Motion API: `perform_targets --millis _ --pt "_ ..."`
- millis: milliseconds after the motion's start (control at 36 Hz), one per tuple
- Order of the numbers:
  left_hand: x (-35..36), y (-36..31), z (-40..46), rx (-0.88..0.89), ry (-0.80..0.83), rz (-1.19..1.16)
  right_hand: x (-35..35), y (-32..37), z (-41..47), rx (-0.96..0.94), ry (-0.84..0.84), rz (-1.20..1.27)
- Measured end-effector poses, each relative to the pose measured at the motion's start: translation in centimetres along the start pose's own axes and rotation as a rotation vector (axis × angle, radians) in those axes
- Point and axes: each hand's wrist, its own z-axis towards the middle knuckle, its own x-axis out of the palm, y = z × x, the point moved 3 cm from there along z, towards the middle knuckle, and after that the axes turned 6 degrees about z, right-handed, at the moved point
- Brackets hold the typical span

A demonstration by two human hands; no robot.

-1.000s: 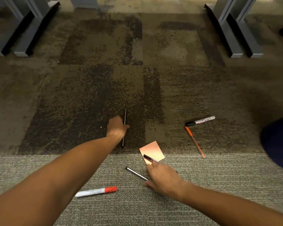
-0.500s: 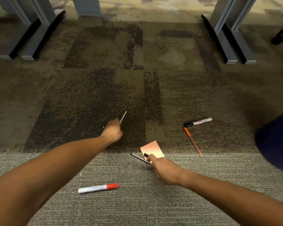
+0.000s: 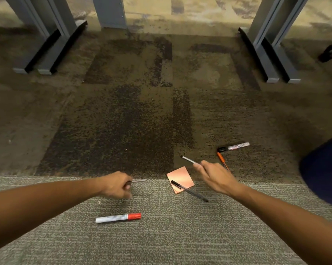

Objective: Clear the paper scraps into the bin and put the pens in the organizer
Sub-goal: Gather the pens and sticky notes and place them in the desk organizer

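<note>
Both bare forearms reach in from the bottom corners of the frame toward its lower middle. The left hand (image 3: 116, 185), just left of centre, is curled into a loose fist with knuckles up, pinching a thin pen (image 3: 139, 180) whose tip pokes out to the right. The right hand (image 3: 216, 176), right of centre and slightly higher in the frame, shows its back with fingers closed around a slim pen (image 3: 188, 160) pointing to the upper left.

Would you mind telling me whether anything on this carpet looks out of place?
Yes: pens lie scattered on the carpet. A black pen lies across a pink paper square, a red-capped white marker sits alone, and a black-capped marker touches an orange pen.
</note>
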Motion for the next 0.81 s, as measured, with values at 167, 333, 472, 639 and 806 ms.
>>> perform_targets --millis 167,333,472,639,806 --pt "3.1 1.1 -1.2 0.023 0.114 -0.084 -1.7 -3.8 1.9 0.094 -0.072 -0.009" --pt "5.1 1.7 -2.4 0.11 0.131 0.082 -3.2 -7.7 3.5 0.199 -0.127 0.001" --pt "6.0 1.8 -3.1 0.17 0.055 0.201 -3.2 -9.5 3.7 0.301 -0.185 0.034" --pt "6.8 2.0 -3.0 0.216 0.003 0.234 -2.7 -10.7 3.6 0.393 -0.137 -0.048" --pt "6.9 2.3 -2.7 0.263 -0.031 0.249 -4.5 -10.8 5.3 0.348 -0.209 -0.116"
